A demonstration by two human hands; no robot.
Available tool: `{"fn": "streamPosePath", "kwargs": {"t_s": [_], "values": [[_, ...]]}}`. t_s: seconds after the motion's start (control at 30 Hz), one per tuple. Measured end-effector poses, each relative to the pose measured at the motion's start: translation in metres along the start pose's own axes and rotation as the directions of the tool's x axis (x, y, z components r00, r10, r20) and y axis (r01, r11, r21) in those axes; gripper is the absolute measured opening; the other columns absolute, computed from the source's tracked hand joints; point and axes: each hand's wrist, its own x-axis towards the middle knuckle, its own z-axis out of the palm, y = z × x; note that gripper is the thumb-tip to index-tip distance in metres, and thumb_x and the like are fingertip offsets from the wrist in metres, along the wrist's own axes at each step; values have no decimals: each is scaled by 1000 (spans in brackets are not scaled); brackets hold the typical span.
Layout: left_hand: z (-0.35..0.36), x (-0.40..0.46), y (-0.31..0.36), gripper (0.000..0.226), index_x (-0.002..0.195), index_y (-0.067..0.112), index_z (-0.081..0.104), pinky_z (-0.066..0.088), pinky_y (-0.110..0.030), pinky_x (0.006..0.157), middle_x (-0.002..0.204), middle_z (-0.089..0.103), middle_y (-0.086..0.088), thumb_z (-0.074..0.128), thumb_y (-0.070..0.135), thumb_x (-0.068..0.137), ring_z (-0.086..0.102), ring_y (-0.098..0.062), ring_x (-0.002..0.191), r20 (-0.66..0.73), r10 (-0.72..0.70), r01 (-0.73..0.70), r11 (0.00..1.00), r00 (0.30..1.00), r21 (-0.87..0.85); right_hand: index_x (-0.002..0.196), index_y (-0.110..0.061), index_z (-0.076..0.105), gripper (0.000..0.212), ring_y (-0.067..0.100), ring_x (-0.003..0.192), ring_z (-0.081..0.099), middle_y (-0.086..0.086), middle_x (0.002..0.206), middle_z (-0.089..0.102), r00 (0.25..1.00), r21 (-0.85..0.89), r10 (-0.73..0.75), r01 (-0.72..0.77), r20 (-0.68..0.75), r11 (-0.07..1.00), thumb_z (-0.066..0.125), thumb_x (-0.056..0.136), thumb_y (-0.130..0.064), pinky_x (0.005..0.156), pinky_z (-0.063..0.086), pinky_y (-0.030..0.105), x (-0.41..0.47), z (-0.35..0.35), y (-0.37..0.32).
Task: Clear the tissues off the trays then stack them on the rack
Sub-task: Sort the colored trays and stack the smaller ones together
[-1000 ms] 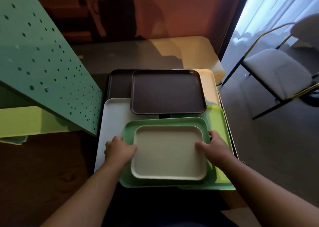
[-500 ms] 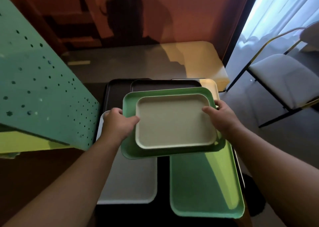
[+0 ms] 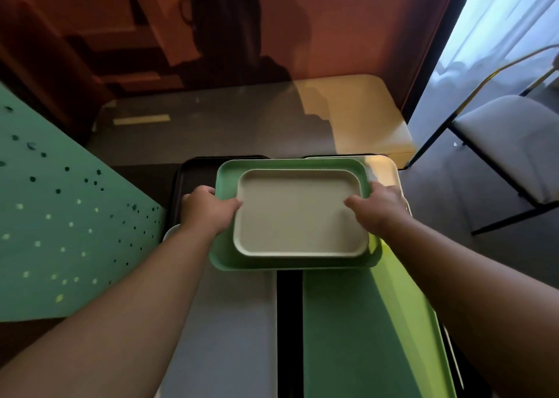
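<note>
A cream tray (image 3: pixel 302 213) nested in a green tray (image 3: pixel 230 180) is held level above other trays; both should be kept flat so they stay nested. The left hand (image 3: pixel 208 210) and right hand (image 3: pixel 378 208) are curled over opposite side rims, thumbs on top, arms extended forward.

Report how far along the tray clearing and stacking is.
Done: no tissues show on any visible tray. In hand: the left hand and right hand grip the green tray with the cream tray nested inside. Left: the grey tray, large green tray and black tray remain spread out below.
</note>
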Motion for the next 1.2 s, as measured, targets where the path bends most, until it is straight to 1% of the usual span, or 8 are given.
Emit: {"fn": "streamPosePath", "kwargs": {"t_s": [0.17, 0.27, 0.4, 0.5, 0.67, 0.8, 0.93, 1.2], "values": [[7, 4, -6, 54, 130, 15, 64, 55, -47, 97, 133, 58, -15, 69, 45, 85, 65, -37, 107, 24, 60, -62, 995, 998, 77, 161, -20, 32, 70, 40, 137, 42, 17, 156, 38, 1000, 30, 3, -2, -30, 1000, 57, 99, -41, 110, 41, 53, 6, 6, 0], [16, 2, -8, 78, 159, 22, 31, 42, -48, 114, 156, 38, -20, 61, 49, 92, 47, -43, 137, 111, 25, -44, 983, 994, 180, 164, -25, 26, 69, 40, 131, 49, 16, 153, 42, 999, 173, 38, -39, 7, 984, 54, 101, -34, 107, 46, 55, 8, 9, 1], [17, 3, -8, 100, 163, 35, -1, 26, -51, 123, 170, 19, -14, 62, 58, 89, 24, -41, 153, 188, -21, -5, 990, 982, 139, 163, -27, 26, 68, 37, 120, 56, 17, 144, 52, 999, 275, 45, -46, 10, 960, 53, 100, -30, 100, 52, 52, 4, 11, 1], [5, 3, -5, 105, 163, 39, 6, 32, -53, 120, 168, 28, -11, 64, 57, 78, 35, -38, 149, 177, 26, -39, 997, 984, 71, 157, -26, 37, 66, 31, 109, 59, 8, 128, 59, 999, 393, 52, -53, 14, 918, 62, 97, -34, 88, 56, 48, -7, 2, 3], [-26, 1, -3, 93, 162, 28, 23, 54, -54, 100, 155, 47, -16, 74, 39, 85, 64, -35, 121, 292, 46, 28, 970, 955, -243, 139, -19, 51, 57, 35, 108, 67, 11, 119, 66, 987, 648, 93, -158, 134, 745, 76, 90, -33, 96, 58, 59, -34, -8, 27], [-35, -23, -4, 38, 131, 5, 64, 62, -39, 83, 119, 71, -18, 52, 28, 104, 75, -24, 90, 432, 130, 261, 631, 893, -730, 132, -11, 54, 41, 36, 99, 72, 15, 114, 71, 978, 848, 170, -192, 122, 493, 70, 98, -26, 79, 62, 50, -62, -4, 50], [10, -75, -13, 57, 131, 12, 66, 55, -47, 95, 123, 74, -18, 39, 54, 104, 70, -34, 111, 391, -15, 370, 360, 920, -856, 122, -13, 58, 27, 39, 98, 74, 18, 113, 73, 964, 934, 264, -110, 17, 339, 65, 100, -28, 88, 62, 58, -106, 24, 69], [56, -120, -18, 42, 105, 21, 64, 55, -58, 97, 117, 72, -14, 39, 54, 103, 71, -37, 105, 235, -213, 313, 493, 948, -812, 132, -10, 65, 36, 38, 113, 73, 21, 123, 75, 963, 984, 255, -119, 83, 131, 62, 102, -29, 99, 57, 53, -170, 39, 121]]}}
